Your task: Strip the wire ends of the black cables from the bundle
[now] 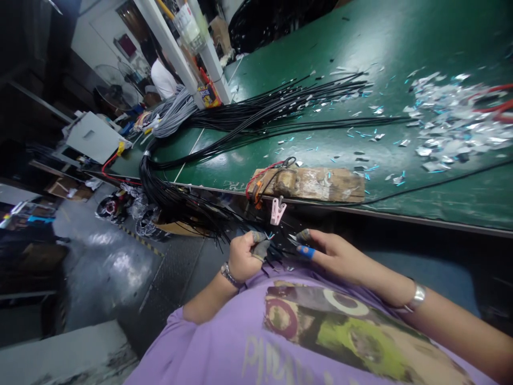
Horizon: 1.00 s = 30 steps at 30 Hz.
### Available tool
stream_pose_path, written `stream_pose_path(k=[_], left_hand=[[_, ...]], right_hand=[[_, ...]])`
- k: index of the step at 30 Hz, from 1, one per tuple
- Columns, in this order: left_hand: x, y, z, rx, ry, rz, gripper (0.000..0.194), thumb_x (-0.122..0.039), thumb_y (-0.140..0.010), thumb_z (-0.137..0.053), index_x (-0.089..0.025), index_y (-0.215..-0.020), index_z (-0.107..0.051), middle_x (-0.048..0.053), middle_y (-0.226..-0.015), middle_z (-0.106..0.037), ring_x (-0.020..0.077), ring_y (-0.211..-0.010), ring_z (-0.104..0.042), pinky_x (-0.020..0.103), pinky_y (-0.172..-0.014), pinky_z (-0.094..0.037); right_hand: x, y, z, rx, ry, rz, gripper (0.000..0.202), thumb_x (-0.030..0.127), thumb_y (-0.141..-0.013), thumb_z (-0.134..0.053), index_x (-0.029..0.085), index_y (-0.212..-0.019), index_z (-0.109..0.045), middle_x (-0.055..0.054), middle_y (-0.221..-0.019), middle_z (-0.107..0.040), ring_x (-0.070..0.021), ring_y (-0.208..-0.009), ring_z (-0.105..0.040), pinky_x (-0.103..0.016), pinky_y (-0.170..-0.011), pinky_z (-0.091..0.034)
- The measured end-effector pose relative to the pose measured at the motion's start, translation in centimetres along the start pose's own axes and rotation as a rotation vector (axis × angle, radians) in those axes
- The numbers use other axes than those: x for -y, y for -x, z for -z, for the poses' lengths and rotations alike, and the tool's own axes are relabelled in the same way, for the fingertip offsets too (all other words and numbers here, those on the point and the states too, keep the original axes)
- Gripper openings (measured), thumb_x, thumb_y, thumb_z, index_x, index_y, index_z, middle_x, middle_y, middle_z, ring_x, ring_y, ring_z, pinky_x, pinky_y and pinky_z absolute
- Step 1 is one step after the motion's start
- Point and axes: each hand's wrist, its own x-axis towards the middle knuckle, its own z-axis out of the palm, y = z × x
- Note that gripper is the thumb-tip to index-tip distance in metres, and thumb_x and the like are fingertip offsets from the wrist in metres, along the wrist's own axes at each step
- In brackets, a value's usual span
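My left hand (243, 256), with grey covers on its thumb and finger, is closed on the end of a cable (271, 236) whose thin coloured wires stick out. Just to the right, my right hand (334, 254) pinches a thin silvery piece (294, 240), too small to tell whether foil or a blade. It wears a grey thumb cover and blue tape (305, 251) on a finger. The two hands are slightly apart, in front of my purple shirt. Black cables (168, 200) hang over the table edge towards my lap. A pink clothes peg (277, 212) is just beyond the hands.
A worn wooden block (336, 184) lies at the edge of the green table (385, 32). Black cables (256, 115) stretch across it, beside grey cables (174, 115). Foil scraps (449, 123) are piled at the right. A person in white (163, 78) is in the background.
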Motion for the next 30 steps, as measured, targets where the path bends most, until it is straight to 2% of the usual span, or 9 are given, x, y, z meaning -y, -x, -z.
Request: stream_pose_path(k=[2, 4, 9, 13, 16, 19, 24, 28, 30], left_hand=[[0.0, 0.1, -0.1, -0.087, -0.197, -0.133, 0.011, -0.029, -0.072, -0.062, -0.019, -0.069, -0.065, 0.003, -0.058, -0.063, 0.0132, -0.054, -0.054, 0.025, -0.059, -0.041], [0.1, 0.2, -0.4, -0.116, -0.332, -0.211, 0.01, -0.025, -0.072, -0.059, -0.02, -0.073, -0.067, 0.006, -0.061, -0.065, 0.0154, -0.057, -0.055, 0.026, -0.061, -0.041], [0.7, 0.3, -1.1, -0.142, -0.522, -0.313, 0.01, -0.022, -0.069, -0.057, -0.021, -0.069, -0.067, 0.006, -0.058, -0.063, 0.0174, -0.057, -0.055, 0.027, -0.059, -0.041], [0.9, 0.3, -1.2, -0.162, -0.559, -0.351, 0.01, -0.019, -0.064, -0.058, -0.021, -0.068, -0.067, 0.006, -0.056, -0.062, 0.0176, -0.056, -0.055, 0.026, -0.057, -0.04], [0.9, 0.3, -1.3, -0.156, -0.526, -0.347, 0.009, -0.019, -0.063, -0.058, -0.021, -0.067, -0.066, 0.006, -0.057, -0.061, 0.0178, -0.056, -0.055, 0.027, -0.057, -0.04], [0.9, 0.4, -1.4, -0.137, -0.492, -0.35, 0.009, -0.016, -0.063, -0.058, -0.02, -0.066, -0.065, 0.007, -0.057, -0.06, 0.0185, -0.056, -0.055, 0.028, -0.058, -0.04], [0.8, 0.4, -1.2, -0.124, -0.512, -0.367, 0.012, -0.017, -0.066, -0.058, -0.019, -0.074, -0.067, 0.007, -0.06, -0.062, 0.0185, -0.057, -0.057, 0.028, -0.059, -0.041], [0.4, 0.6, -1.0, -0.115, -0.437, -0.346, 0.013, -0.02, -0.073, -0.057, -0.019, -0.078, -0.069, 0.006, -0.062, -0.064, 0.0163, -0.057, -0.056, 0.026, -0.059, -0.042], [0.0, 0.6, -1.0, -0.085, -0.35, -0.317, 0.013, -0.021, -0.075, -0.057, -0.019, -0.076, -0.069, 0.006, -0.063, -0.064, 0.0154, -0.057, -0.056, 0.025, -0.06, -0.042]], right_hand=[[0.3, 0.5, -0.6, 0.015, -0.196, -0.133, 0.045, 0.063, -0.067, -0.063, 0.02, -0.071, -0.051, 0.004, -0.056, -0.052, -0.0102, -0.047, -0.044, -0.023, -0.043, -0.039], [0.9, 0.8, -1.3, 0.071, -0.428, -0.243, 0.045, 0.061, -0.065, -0.066, 0.02, -0.067, -0.046, 0.007, -0.049, -0.046, -0.006, -0.039, -0.036, -0.019, -0.036, -0.029], [2.0, 0.6, -2.4, 0.121, -0.787, -0.385, 0.032, 0.039, -0.064, -0.072, 0.018, -0.064, -0.047, 0.006, -0.053, -0.045, -0.0021, -0.037, -0.027, -0.014, -0.031, -0.019], [1.8, 0.2, -2.6, 0.136, -0.925, -0.459, 0.02, 0.03, -0.07, -0.065, 0.019, -0.067, -0.049, 0.005, -0.055, -0.046, -0.0017, -0.036, -0.025, -0.011, -0.028, -0.016], [1.6, 0.0, -2.8, 0.134, -0.932, -0.481, 0.018, 0.029, -0.072, -0.063, 0.018, -0.067, -0.049, 0.005, -0.056, -0.047, -0.0012, -0.035, -0.026, -0.01, -0.028, -0.017], [1.5, 0.0, -3.1, 0.116, -0.916, -0.467, 0.022, 0.031, -0.068, -0.068, 0.018, -0.067, -0.049, 0.005, -0.056, -0.048, -0.0009, -0.035, -0.027, -0.011, -0.028, -0.017], [1.2, 0.2, -2.9, 0.112, -0.693, -0.308, 0.038, 0.046, -0.064, -0.073, 0.018, -0.064, -0.047, 0.007, -0.049, -0.047, -0.0021, -0.036, -0.03, -0.014, -0.031, -0.022], [1.0, -0.2, -1.9, -0.123, -0.461, -0.097, 0.045, 0.047, -0.054, -0.08, 0.019, -0.073, -0.052, 0.006, -0.059, -0.051, -0.0062, -0.048, -0.042, -0.018, -0.042, -0.036], [1.0, -0.6, -1.5, -0.212, -0.421, -0.056, 0.046, 0.048, -0.053, -0.08, 0.02, -0.077, -0.053, 0.005, -0.065, -0.052, -0.0082, -0.053, -0.045, -0.021, -0.047, -0.039]])
